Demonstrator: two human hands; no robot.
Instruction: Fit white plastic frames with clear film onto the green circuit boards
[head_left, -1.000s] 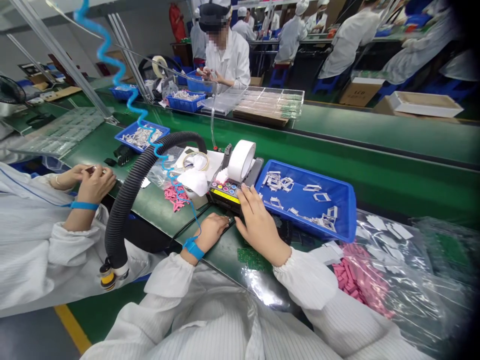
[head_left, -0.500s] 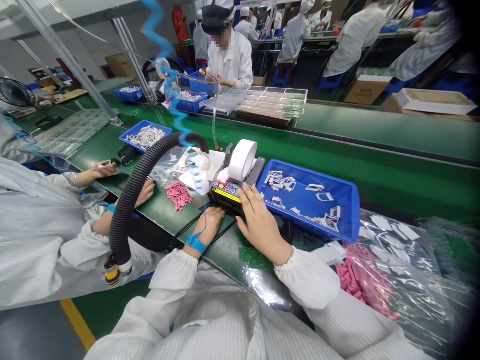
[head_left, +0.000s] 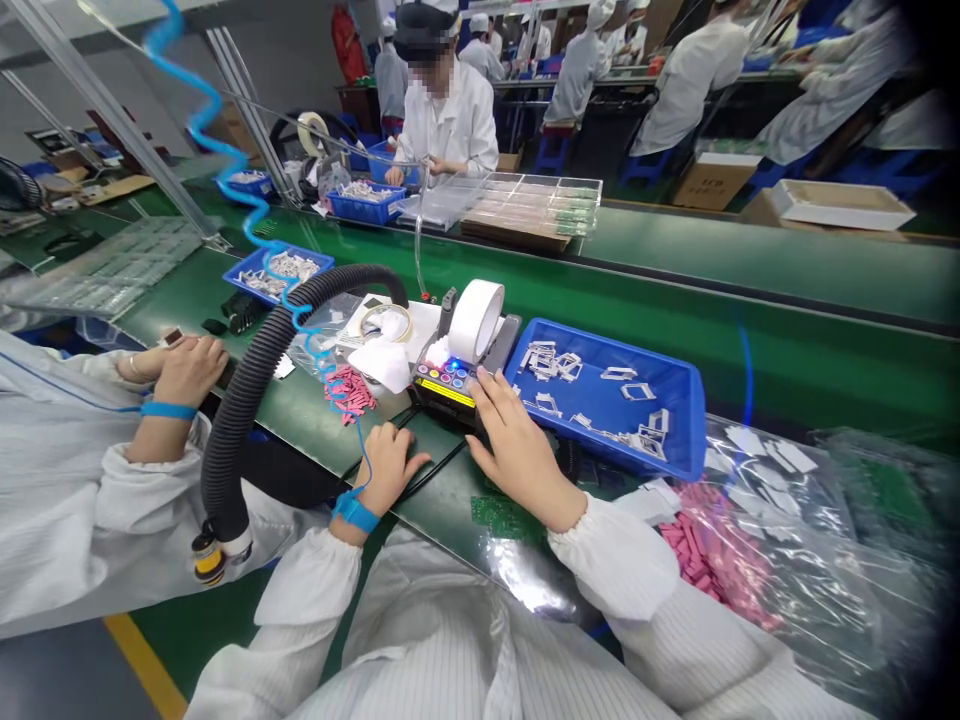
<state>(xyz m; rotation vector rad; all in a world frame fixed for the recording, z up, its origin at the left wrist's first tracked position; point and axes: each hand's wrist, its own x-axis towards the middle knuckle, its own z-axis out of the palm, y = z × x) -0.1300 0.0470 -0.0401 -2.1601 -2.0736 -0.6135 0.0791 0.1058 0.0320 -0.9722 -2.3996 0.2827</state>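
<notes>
Two hands work at the near edge of the green table [head_left: 750, 350]. The right hand [head_left: 517, 450] lies open and flat, fingers spread. Its fingertips touch the front of one small tape machine [head_left: 448, 380], and it grips nothing. The left hand [head_left: 386, 465], wearing a blue wrist strap [head_left: 356, 512], rests palm down just left of the machine on a black cable. Its fingers are bent under, so I cannot tell whether it holds anything.

The machine carries one white tape roll [head_left: 476, 318]. Just to its right, one blue tray [head_left: 679, 400] holds scattered white frames. A second blue tray [head_left: 251, 262], far left, is heaped with white parts, and a third [head_left: 367, 210] is on the far bench.

There are two lots of pink pieces: a loose heap [head_left: 346, 388] left of the machine, and one inside a clear bag [head_left: 709, 560] near right. A black hose [head_left: 255, 380] arches at left beside a co-worker's hands [head_left: 184, 365].
</notes>
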